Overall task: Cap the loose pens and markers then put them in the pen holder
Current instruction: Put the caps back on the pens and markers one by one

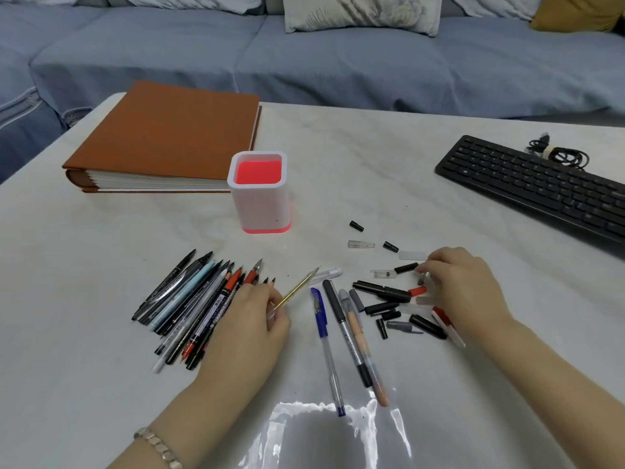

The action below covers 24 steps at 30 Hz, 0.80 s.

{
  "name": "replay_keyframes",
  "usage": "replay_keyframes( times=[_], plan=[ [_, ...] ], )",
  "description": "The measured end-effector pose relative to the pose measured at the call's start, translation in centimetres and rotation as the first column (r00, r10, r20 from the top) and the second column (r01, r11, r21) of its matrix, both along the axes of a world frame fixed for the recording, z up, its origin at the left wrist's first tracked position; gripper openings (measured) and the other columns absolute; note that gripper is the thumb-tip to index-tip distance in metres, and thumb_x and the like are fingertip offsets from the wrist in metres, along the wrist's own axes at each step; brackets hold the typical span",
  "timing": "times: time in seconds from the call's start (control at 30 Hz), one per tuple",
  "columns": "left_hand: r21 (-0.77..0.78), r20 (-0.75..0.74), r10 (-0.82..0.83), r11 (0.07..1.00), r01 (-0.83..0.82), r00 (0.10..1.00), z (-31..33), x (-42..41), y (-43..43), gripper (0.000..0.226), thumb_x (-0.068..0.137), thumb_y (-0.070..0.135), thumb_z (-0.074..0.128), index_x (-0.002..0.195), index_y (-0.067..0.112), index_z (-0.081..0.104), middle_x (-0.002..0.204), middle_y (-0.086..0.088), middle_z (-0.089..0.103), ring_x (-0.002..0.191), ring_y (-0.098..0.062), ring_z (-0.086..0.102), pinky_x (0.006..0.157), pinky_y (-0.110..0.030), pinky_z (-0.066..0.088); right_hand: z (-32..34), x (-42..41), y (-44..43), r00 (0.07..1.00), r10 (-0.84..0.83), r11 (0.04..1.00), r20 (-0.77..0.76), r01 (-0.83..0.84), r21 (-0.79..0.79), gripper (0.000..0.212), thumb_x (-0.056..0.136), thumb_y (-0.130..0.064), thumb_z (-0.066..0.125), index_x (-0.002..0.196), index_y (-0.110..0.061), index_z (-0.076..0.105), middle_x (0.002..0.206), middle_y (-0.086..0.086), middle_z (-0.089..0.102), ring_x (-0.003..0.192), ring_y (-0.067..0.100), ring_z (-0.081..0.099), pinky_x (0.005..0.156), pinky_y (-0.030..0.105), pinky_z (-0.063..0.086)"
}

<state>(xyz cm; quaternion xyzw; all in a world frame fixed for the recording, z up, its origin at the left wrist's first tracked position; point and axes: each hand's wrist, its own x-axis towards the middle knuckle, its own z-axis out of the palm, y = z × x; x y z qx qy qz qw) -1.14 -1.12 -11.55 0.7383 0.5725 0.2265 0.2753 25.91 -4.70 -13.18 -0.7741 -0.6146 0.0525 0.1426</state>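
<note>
The left hand [250, 319] pinched a thin yellow pen [297, 288], uncapped; the right hand [468, 294] curled among loose caps [392, 294], its grip unclear. The pen holder [260, 204] stood empty, with only a few capped pens [319, 314] ready.

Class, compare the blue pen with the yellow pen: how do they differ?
The blue pen lies untouched on the table; the yellow pen is held in the left hand. The blue pen wears its cap; the yellow pen's tip is bare. The blue pen looks thicker than the slim yellow pen. Both are outside the pen holder.
</note>
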Motion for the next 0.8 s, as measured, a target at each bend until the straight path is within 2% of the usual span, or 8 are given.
replay_keyframes(
  times=[0.17,0.3,0.33,0.4,0.5,0.6,0.7,0.8],
  plan=[
    [-0.102,0.074,-0.017,0.995,0.024,0.997,0.0,-0.1,-0.3,0.009,0.087,0.014,0.049,0.085,0.021,0.054,0.078,0.004,0.051,0.063,-0.009,0.047,0.057,-0.018,0.036,0.2,0.7,1.0,0.988,0.131,0.97,0.085,-0.11,-0.216,0.018,0.083,-0.018,0.059,0.101,-0.02,0.061,0.101,-0.005,0.053,0.087,0.018,0.052,0.062,0.017,0.031],
    [-0.189,0.166,0.016,0.982,0.016,0.986,0.1,0.1,-0.6,0.016,0.086,0.013,0.051,0.081,0.028,0.054,0.073,0.001,0.055,0.063,-0.008,0.048,0.057,-0.014,0.04,0.1,0.8,1.0,0.968,0.162,0.986,0.194,-0.149,-0.078,0.02,0.071,-0.009,0.073,0.088,-0.016,0.066,0.099,0.002,0.062,0.088,0.028,0.058,0.068,0.026,0.035],
    [-0.215,0.205,0.025,0.976,0.02,0.978,0.2,0.3,-0.6,0.017,0.086,0.013,0.052,0.081,0.029,0.055,0.073,0.001,0.056,0.064,-0.009,0.049,0.058,-0.013,0.041,0.3,0.5,0.7,0.98,0.152,0.987,0.127,-0.157,0.033,0.017,0.074,-0.007,0.072,0.087,-0.015,0.066,0.095,0.002,0.064,0.087,0.027,0.058,0.069,0.026,0.037],
    [-0.254,0.28,0.034,0.966,0.039,0.959,0.2,0.7,-0.8,0.019,0.085,0.011,0.053,0.079,0.029,0.056,0.072,-0.003,0.058,0.065,-0.011,0.051,0.061,-0.016,0.043,1.6,-1.4,0.0,0.963,0.049,0.979,-0.265,0.006,0.202,0.009,0.084,-0.01,0.061,0.09,-0.016,0.062,0.089,-0.005,0.064,0.084,0.016,0.058,0.072,0.015,0.039],
    [-0.282,0.364,0.027,0.956,0.082,0.931,0.6,1.3,-1.1,0.02,0.085,0.009,0.055,0.077,0.027,0.058,0.078,-0.013,0.063,0.063,-0.011,0.049,0.061,-0.021,0.044,3.7,-4.5,-0.6,0.534,0.03,0.929,-0.845,0.296,0.221,0.015,0.087,-0.006,0.055,0.092,-0.019,0.057,0.081,-0.002,0.07,0.075,0.008,0.068,0.069,0.007,0.048],
    [-0.295,0.439,0.023,0.948,0.12,0.898,1.1,1.8,-1.6,0.02,0.084,0.008,0.055,0.077,0.026,0.06,0.072,-0.007,0.066,0.061,-0.014,0.048,0.058,-0.019,0.043,5.0,-6.5,-1.3,0.131,0.071,0.892,-0.989,0.435,0.122,0.023,0.089,-0.004,0.051,0.099,-0.025,0.055,0.071,0.002,0.074,0.073,0.014,0.072,0.067,0.017,0.056],
    [-0.324,0.472,0.016,0.933,0.157,0.881,1.3,2.1,-2.1,0.018,0.084,0.009,0.055,0.078,0.024,0.061,0.064,0.007,0.065,0.059,-0.012,0.049,0.057,-0.018,0.043,5.3,-7.6,-1.8,-0.055,0.086,0.862,-0.995,0.506,0.047,0.02,0.089,-0.005,0.051,0.098,-0.021,0.057,0.071,0.0,0.075,0.078,0.017,0.072,0.066,0.017,0.056],
    [-0.332,0.482,0.006,0.926,0.177,0.876,1.4,2.1,-2.3,0.018,0.084,0.008,0.056,0.079,0.024,0.062,0.064,0.009,0.065,0.059,-0.011,0.051,0.056,-0.017,0.044,5.2,-8.4,-2.0,-0.054,0.087,0.823,-0.995,0.566,0.041,0.019,0.088,-0.005,0.053,0.096,-0.021,0.058,0.072,0.0,0.075,0.079,0.016,0.072,0.066,0.017,0.056]
  ],
)
